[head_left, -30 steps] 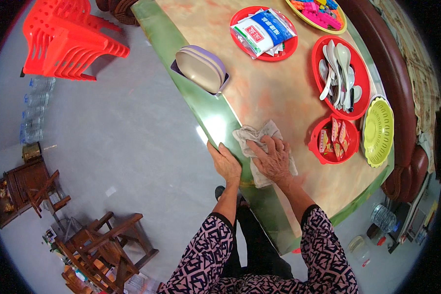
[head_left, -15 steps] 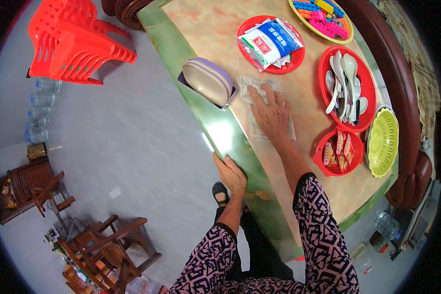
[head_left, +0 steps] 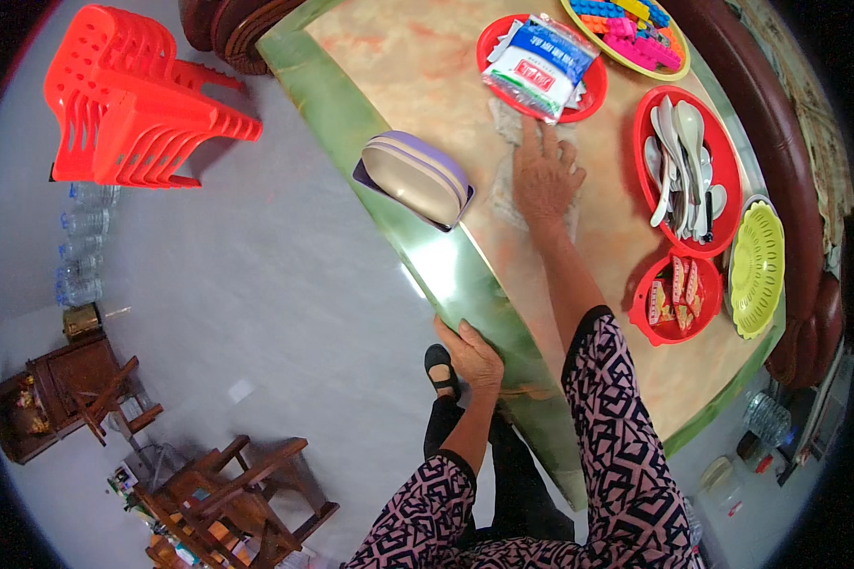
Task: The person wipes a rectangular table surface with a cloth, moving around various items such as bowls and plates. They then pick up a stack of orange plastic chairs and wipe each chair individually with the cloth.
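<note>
As my right hand (head_left: 547,182) slides up the bench (head_left: 399,71), the cloth (head_left: 504,194) under its wide, flat fingers nears the red plate (head_left: 595,89), wiping a new spot; I can't tell if my left hand (head_left: 473,360) grips.

Bright, glare (nearly white) on table edge (head_left: 438,272), dark corners

cloth (head_left: 505,199) lies on table (head_left: 399,66), left of spoons (head_left: 690,128).
</note>
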A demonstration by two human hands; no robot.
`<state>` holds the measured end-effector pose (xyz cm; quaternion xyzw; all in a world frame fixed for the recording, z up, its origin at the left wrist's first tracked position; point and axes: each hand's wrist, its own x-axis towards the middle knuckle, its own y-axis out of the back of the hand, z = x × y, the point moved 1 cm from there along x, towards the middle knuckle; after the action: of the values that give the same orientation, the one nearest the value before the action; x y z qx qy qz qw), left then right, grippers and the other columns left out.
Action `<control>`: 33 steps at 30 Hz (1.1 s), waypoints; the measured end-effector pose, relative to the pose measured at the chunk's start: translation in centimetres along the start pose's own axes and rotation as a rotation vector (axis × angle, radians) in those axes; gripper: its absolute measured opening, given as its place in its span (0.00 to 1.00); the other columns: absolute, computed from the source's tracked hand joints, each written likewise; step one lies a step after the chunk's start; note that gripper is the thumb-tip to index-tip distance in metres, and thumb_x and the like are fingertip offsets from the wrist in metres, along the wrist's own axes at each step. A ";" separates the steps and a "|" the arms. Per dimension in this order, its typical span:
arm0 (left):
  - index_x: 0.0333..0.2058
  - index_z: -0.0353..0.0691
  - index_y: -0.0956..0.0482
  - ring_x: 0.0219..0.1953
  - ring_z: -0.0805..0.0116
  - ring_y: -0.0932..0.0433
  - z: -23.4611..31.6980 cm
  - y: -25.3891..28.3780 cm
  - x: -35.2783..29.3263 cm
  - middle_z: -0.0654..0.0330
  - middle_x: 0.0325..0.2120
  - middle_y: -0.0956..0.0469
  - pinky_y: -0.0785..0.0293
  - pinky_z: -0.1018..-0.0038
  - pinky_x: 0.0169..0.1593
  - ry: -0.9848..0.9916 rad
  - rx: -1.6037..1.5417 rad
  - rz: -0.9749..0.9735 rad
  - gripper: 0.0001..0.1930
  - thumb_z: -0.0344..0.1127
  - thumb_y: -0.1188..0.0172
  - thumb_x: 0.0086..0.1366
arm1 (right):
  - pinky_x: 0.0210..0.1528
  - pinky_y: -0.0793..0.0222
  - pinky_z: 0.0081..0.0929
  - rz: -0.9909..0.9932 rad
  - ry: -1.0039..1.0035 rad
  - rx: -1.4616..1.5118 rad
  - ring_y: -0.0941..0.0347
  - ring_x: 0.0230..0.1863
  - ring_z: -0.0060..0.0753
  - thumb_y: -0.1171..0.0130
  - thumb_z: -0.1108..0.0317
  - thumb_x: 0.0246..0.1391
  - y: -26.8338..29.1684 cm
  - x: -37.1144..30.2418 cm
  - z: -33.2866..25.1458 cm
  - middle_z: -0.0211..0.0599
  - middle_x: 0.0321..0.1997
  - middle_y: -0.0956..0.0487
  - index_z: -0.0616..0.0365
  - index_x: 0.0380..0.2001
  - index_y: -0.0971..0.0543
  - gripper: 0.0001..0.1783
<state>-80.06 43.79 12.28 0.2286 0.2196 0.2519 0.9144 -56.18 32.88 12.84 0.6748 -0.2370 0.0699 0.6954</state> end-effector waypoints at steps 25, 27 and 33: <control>0.65 0.38 0.48 0.51 0.52 0.31 -1.1 0.0 0.4 0.45 0.54 0.33 0.36 0.65 0.54 0.024 -0.506 -0.072 0.28 0.47 0.60 0.73 | 0.47 0.41 0.40 -0.205 0.360 0.330 0.35 0.50 0.32 0.42 0.67 0.44 11.8 -17.5 3.8 0.19 0.54 0.29 0.32 0.49 0.23 0.25; 0.67 0.46 0.50 0.55 0.55 0.33 -1.7 0.8 1.0 0.52 0.58 0.35 0.37 0.66 0.57 0.232 -0.719 -0.187 0.30 0.48 0.56 0.71 | 0.47 0.41 0.40 -0.229 0.379 0.343 0.36 0.50 0.31 0.42 0.68 0.44 13.4 -20.4 4.8 0.19 0.55 0.29 0.32 0.49 0.23 0.25; 0.69 0.59 0.52 0.61 0.61 0.39 -3.2 3.5 -0.6 0.64 0.63 0.40 0.40 0.63 0.61 0.638 -1.025 -0.518 0.31 0.44 0.54 0.70 | 0.48 0.41 0.41 -0.245 0.396 0.318 0.36 0.49 0.33 0.41 0.66 0.44 16.2 -27.2 7.1 0.18 0.54 0.30 0.30 0.48 0.23 0.25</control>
<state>-83.51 47.13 11.74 -0.3821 0.3801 0.1516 0.8286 -88.47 33.36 15.86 0.7723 0.0006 0.1520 0.6168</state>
